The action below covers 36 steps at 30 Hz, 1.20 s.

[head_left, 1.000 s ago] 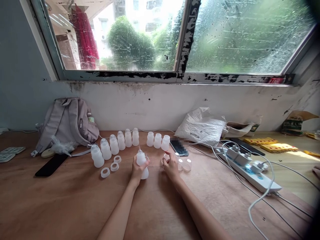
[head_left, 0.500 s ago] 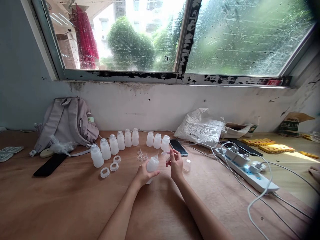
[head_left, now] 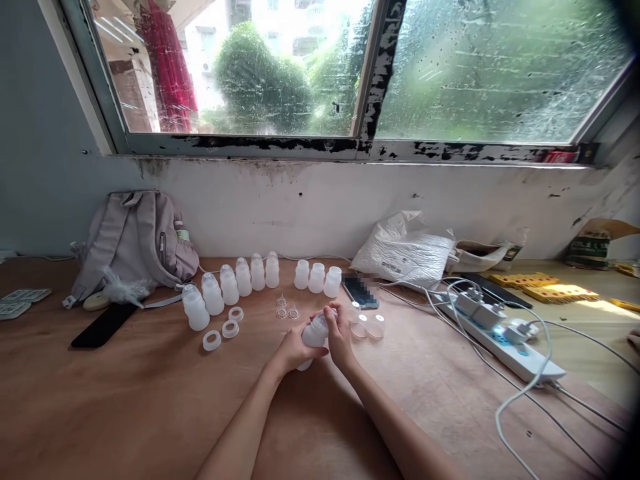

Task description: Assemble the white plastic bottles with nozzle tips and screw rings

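A frosted white baby bottle (head_left: 314,335) is tilted in my left hand (head_left: 291,350), whose fingers wrap round its body. My right hand (head_left: 341,337) is closed at the bottle's top, pinching a clear cap there; the fingers hide most of it. Left of the hands lie several clear nipples (head_left: 282,313) and, farther left, three white collar rings (head_left: 230,329). Clear domed caps (head_left: 375,327) stand just right of my right hand. Several capped bottles (head_left: 213,294) form a row at the back left, and three bottles without caps (head_left: 317,278) stand behind my hands.
A backpack (head_left: 145,233) and a black phone (head_left: 104,327) lie at left. Behind the caps is another phone (head_left: 361,291), near a silver mailer bag (head_left: 404,250). A power strip (head_left: 505,347) with loose cables is at right, with yellow trays (head_left: 560,292) beyond.
My right hand has moved left with the clear cap onto the bottle's top, where the nipple stood exposed. The bottle has shifted slightly right. More caps show where my right hand was.
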Motion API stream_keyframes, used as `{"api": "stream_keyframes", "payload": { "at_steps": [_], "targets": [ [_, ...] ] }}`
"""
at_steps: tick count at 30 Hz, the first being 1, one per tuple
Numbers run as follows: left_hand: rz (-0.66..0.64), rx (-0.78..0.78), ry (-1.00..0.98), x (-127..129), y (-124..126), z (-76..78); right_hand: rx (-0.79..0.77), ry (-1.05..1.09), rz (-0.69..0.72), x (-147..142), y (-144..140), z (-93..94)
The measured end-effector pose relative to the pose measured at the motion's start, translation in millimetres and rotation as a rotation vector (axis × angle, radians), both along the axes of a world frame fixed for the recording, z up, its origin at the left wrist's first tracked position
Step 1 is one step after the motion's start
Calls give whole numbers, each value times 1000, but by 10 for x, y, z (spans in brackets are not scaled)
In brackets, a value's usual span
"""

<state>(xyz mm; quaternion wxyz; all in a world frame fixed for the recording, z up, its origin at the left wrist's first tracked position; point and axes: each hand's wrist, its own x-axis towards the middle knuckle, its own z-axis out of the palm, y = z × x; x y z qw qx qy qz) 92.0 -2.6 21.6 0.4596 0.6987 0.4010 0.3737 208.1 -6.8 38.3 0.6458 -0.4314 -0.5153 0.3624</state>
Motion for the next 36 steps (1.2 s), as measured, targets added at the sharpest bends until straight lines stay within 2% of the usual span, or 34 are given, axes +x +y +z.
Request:
{"api": "stream_keyframes", "payload": {
  "at_steps": [5, 11, 16, 20, 23, 26, 28, 31, 33, 36],
  "targets": [
    [51, 7, -56, 19, 15, -56, -10, -51, -12, -59, 15, 35],
    [184, 48, -2, 5, -38, -67, -14, -181, -57, -170, 7, 70],
    [216, 61, -99, 11, -50, -110, -26, -250, -92, -211, 28, 104],
    [163, -8, -152, 17, 5, -139, -47, -211, 2, -187, 52, 57],
    [156, 21, -139, 5, 25, -145, -50, -227, 128, -161, 9, -57],
    [189, 76, -87, -25, 28, -154, 4, -304, 100, -123, -27, -112],
    [220, 121, -25, -53, 37, -164, 55, -399, 60, -89, 0, -56],
    [315, 198, 67, -110, 69, -174, 110, -541, 83, -54, 153, 148],
    [406, 281, 112, -165, 98, -175, 136, -554, 63, -58, 335, 300],
    [563, 398, 203, -277, 146, -191, 181, -639, -70, -114, 692, 452]
  ]
}}
